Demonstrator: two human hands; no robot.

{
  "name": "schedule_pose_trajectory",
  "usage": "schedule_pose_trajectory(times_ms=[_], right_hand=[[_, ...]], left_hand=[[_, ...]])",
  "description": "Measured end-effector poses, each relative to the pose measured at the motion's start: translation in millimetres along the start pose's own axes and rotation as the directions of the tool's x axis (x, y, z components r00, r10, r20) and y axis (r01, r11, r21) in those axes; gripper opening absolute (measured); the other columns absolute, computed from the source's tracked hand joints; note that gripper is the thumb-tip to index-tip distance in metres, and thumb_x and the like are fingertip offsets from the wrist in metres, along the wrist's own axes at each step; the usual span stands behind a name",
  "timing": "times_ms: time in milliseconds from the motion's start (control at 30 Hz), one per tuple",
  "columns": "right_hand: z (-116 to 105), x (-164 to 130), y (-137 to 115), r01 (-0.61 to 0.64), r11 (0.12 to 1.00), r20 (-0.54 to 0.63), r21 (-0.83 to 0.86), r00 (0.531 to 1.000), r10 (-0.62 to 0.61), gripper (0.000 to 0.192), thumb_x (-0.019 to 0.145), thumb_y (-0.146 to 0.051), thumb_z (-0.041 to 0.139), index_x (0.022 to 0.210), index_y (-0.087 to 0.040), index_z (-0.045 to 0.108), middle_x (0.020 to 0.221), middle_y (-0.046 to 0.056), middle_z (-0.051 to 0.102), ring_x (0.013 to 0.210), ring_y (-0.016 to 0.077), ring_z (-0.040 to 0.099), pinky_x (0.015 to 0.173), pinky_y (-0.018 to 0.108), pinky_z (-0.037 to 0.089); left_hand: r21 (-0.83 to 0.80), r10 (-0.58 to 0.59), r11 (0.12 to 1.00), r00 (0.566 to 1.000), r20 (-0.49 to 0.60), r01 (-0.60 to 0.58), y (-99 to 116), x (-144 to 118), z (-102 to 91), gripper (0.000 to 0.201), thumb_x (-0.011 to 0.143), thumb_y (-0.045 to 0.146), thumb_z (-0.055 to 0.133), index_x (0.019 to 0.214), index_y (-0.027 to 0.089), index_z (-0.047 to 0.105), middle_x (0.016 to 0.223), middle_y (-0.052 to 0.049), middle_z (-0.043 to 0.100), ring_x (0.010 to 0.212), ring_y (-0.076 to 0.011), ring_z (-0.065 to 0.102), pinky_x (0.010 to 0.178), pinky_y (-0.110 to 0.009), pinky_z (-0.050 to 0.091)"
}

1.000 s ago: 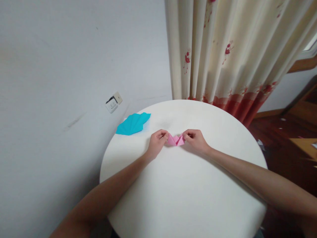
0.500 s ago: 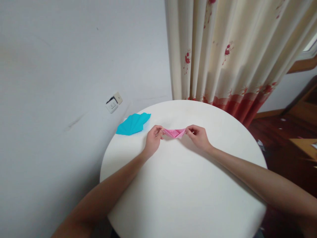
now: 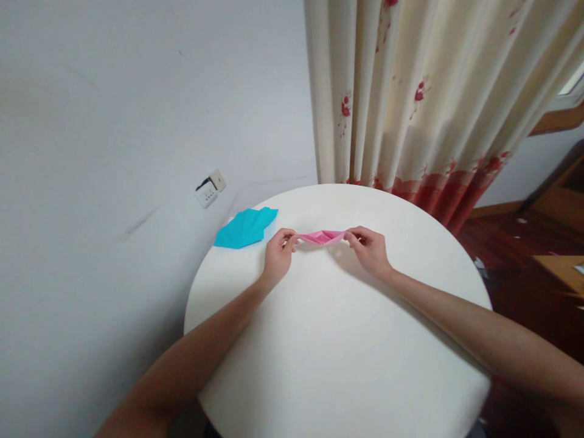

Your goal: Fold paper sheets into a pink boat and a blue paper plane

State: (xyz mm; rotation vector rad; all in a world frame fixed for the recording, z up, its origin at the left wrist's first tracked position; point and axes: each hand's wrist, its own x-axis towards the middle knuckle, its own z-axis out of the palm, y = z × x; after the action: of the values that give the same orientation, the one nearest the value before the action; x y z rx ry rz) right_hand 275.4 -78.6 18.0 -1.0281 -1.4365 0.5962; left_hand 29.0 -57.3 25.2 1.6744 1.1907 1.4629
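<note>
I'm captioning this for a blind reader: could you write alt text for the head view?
Two hands, left hand and right hand, pinch the ends of a folded pink paper above a round white table. A folded blue paper lies at the table's left edge; a curtain hangs behind.

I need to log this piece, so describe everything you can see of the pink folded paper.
The pink folded paper is a small origami piece, drawn out into a long, narrow, boat-like shape with pointed ends and a lengthwise crease along its middle. It looks like thin, plain craft paper. It lies roughly level, just above the round white table. The left hand pinches its left tip and the right hand its right tip; nothing else touches it.
</note>
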Motion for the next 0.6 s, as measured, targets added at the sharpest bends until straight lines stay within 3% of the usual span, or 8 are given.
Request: schedule_pose_trajectory(times_ms=[200,367,600], right_hand=[[0,0,2,-0.004,0.997,0.136,-0.073,0.991,0.014,0.023,0.085,-0.037,0.061,0.079,-0.017,0.073,0.079,0.005,0.073,0.07,0.0176,0.061,0.062,0.028,0.044],[0,1,5,-0.017,0.995,0.166,-0.103,0.986,0.034,0.023,0.085,-0.033,0.059,0.076,-0.016,0.071,0.074,0.004,0.071,0.068,0.0169,0.06,0.062,0.028,0.043],[2,2,12,0.006,0.991,0.172,-0.13,0.985,0.017,0.02,0.086,-0.029,0.057,0.085,-0.017,0.073,0.082,0.005,0.073,0.072,0.0173,0.062,0.063,0.027,0.045]], left_hand=[[0.006,-0.056,0.998,0.993,0.108,0.056,-2,0,1.3,0.019,0.081,0.037,0.066,0.084,0.018,0.066,0.079,-0.003,0.066,0.071,-0.0152,0.062,0.058,-0.023,0.049],[0.08,-0.074,0.995,0.975,0.209,0.059,-6,-2,2.3,0.02,0.077,0.037,0.07,0.08,0.017,0.07,0.084,-0.006,0.068,0.075,-0.0172,0.064,0.06,-0.025,0.052],[0.093,-0.088,0.993,0.977,0.196,0.071,-12,-3,3.4,0.028,0.087,0.041,0.062,0.103,0.018,0.066,0.104,-0.009,0.07,0.09,-0.0196,0.066,0.065,-0.025,0.055]])
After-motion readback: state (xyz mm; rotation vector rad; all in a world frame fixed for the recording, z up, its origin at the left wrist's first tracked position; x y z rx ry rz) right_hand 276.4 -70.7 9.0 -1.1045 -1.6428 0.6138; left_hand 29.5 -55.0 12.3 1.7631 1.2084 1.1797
